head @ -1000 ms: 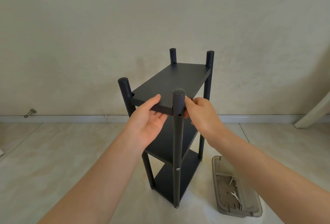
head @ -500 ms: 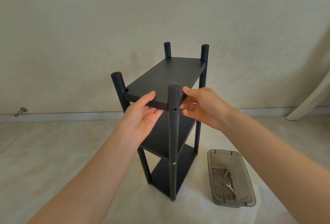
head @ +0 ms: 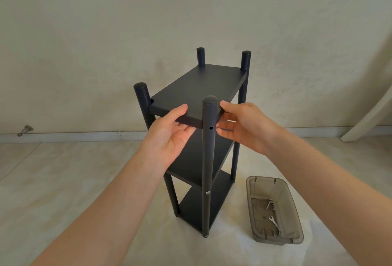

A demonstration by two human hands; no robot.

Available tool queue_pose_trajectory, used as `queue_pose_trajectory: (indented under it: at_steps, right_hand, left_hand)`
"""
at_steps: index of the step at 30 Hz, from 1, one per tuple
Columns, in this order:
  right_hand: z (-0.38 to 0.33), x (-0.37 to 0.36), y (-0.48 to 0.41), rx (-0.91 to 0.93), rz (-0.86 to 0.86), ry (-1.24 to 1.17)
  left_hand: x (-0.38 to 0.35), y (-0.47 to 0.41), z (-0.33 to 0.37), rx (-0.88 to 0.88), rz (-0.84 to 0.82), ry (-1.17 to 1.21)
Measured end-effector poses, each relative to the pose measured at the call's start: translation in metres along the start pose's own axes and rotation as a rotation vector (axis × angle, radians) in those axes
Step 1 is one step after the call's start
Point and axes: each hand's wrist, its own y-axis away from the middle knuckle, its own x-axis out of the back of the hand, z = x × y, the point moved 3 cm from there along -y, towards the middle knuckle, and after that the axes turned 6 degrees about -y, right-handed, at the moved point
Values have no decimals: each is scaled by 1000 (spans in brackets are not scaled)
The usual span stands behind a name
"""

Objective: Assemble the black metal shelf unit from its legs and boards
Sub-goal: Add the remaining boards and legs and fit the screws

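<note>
From my station I saw the black shelf unit (head: 191, 159) standing upright on the pale floor (head: 63, 181), near the middle of the view and in front of the wall (head: 106, 32). Its top board (head: 197, 87) sat between the four legs, just below their capped tips, with the middle board (head: 191, 166) and the bottom board (head: 197, 210) under it.

The left hand (head: 169, 136) held the near edge of the top board, thumb lying on the upper face and fingers curled beneath. The right hand (head: 244, 127) pinched the same board just right of the near right leg (head: 209, 159), thumb on top at the corner and fingers under the board.

That leg showed an open hole (head: 210, 128) just below the top board's edge, and a silver screw head (head: 208, 192) lower down, level with the middle board. The near left leg (head: 142, 100) touched the board's left corner.

On the floor to the right of the unit, close beside it but apart, lay a translucent brown tray (head: 250, 202) holding a small wrench (head: 273, 222) and a few bits of hardware too small to tell apart.
</note>
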Motion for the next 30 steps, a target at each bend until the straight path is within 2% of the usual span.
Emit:
queue_pose_trajectory:
  at_steps: [30]
  right_hand:
    - [-2,-2,-1,16,-16,59]
  left_hand:
    - [1,5,3,-16,26,13]
